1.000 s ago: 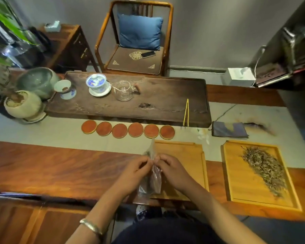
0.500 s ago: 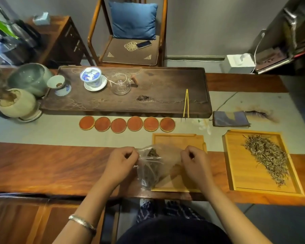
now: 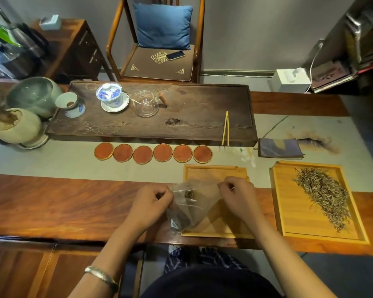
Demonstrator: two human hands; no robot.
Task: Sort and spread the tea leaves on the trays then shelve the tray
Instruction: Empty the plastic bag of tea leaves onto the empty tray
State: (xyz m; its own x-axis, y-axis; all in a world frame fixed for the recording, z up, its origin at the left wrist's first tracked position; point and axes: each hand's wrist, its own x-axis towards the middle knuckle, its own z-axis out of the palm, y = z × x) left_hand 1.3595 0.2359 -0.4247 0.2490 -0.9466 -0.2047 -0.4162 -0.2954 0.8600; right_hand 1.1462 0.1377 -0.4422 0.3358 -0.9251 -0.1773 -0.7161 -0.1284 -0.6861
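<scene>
Both hands pinch the clear bag (image 3: 192, 203) at its top corners, left hand (image 3: 152, 203) and right hand (image 3: 237, 196), stretched between both grips over the near tray (image 3: 215, 171).

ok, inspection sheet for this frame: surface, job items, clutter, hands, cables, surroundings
Surface: wooden table with a pale runner.
Job's things: clear bag with dark tea leaves above the near tray; right tray holds spread tea leaves.
Clutter: dark tea board, lidded cup, glass pitcher, tongs, six coasters, folded cloth.
Grippers: left hand and right hand each pinch the bag's mouth.
Cables: white cable by the tissue box.
Surroundings: chair with blue cushion and phone.
</scene>
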